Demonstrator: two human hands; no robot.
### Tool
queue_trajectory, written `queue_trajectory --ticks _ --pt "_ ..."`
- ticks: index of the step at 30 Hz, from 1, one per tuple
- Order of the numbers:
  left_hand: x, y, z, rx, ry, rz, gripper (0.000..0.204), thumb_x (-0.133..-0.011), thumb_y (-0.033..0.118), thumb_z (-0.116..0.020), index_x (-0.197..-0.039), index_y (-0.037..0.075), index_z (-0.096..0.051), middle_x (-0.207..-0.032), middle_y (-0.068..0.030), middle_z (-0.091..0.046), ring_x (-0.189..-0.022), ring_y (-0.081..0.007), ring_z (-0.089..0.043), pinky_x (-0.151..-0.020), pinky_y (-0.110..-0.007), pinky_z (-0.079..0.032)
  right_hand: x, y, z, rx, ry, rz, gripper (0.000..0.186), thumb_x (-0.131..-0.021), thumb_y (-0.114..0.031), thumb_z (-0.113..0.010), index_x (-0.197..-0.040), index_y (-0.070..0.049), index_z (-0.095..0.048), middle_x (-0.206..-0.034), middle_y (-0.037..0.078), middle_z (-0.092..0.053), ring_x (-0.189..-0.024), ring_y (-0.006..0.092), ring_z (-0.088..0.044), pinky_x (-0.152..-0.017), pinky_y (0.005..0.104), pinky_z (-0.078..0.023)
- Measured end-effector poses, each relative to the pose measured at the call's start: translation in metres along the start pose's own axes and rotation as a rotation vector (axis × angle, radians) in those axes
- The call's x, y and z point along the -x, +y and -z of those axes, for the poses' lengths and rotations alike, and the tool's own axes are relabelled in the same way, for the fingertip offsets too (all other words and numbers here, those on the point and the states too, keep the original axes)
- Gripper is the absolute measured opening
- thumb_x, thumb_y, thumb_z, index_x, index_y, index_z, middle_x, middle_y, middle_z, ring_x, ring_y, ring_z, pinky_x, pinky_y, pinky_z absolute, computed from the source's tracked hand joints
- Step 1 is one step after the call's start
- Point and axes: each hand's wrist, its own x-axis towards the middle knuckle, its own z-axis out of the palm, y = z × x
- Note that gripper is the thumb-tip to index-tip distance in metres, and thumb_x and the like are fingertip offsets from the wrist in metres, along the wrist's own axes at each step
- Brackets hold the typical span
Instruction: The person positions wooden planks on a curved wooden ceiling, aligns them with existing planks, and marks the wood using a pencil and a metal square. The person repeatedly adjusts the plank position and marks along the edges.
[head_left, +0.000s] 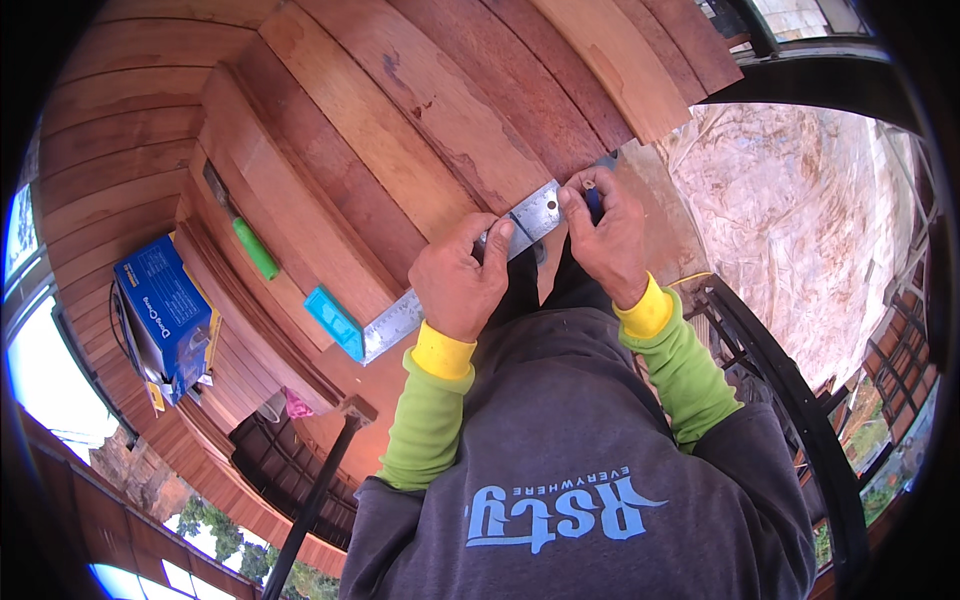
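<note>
A try square with a turquoise stock [333, 322] and a silver ruled blade [392, 326] lies slantwise across the ends of the reddish wooden boards [420, 110]. My left hand [462, 275] is closed on the blade, thumb and forefinger pinching it near the middle. At the blade's far end, my right hand [610, 240] is closed around a short dark blue pencil [594, 203], most of it hidden by the fingers. The right thumb rests against the tip of the blade.
A chisel-like tool with a green handle [255, 249] lies on the boards at left. Further left stands a blue cardboard box [170, 305]. A dark metal post [312, 500] rises at lower left, black railing [800, 400] at right. Beyond is a pale, crumpled sheet-like surface [780, 230].
</note>
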Motion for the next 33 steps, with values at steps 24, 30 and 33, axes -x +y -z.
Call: queue_trajectory --ticks 24,30,33 --pt "-0.003 -0.008 -0.002 0.172 -0.076 0.051 0.021 -0.089 0.021 -0.070 -0.087 0.000 -0.071 -0.061 -0.0025 -0.059 -0.059 -0.0063 -0.051 -0.054 -0.025 -0.044 -0.002 0.010 0.002 -0.022 -0.004 0.247 0.007 -0.084 0.001 -0.063 -0.090 0.002 -0.065 -0.075 0.013 -0.065 -0.064 0.0182 -0.063 -0.062 0.0267 -0.048" --pt "-0.001 -0.002 0.002 0.136 -0.098 0.078 0.021 -0.088 0.021 -0.070 -0.087 0.000 -0.071 -0.060 -0.0057 -0.060 -0.056 -0.0075 -0.052 -0.054 -0.025 -0.045 0.007 0.006 0.004 -0.033 0.000 0.139 0.010 -0.084 0.001 -0.063 -0.094 0.003 -0.066 -0.083 0.014 -0.068 -0.072 0.0200 -0.066 -0.067 0.0266 -0.050" --pt "0.001 0.000 0.000 0.138 -0.072 0.063 0.020 -0.088 0.020 -0.070 -0.087 0.000 -0.071 -0.060 -0.0072 -0.060 -0.055 -0.0082 -0.053 -0.053 -0.026 -0.045 0.009 0.012 0.002 -0.028 0.029 0.196 0.012 -0.084 0.001 -0.063 -0.096 0.003 -0.066 -0.086 0.014 -0.069 -0.074 0.0212 -0.068 -0.068 0.0271 -0.050"
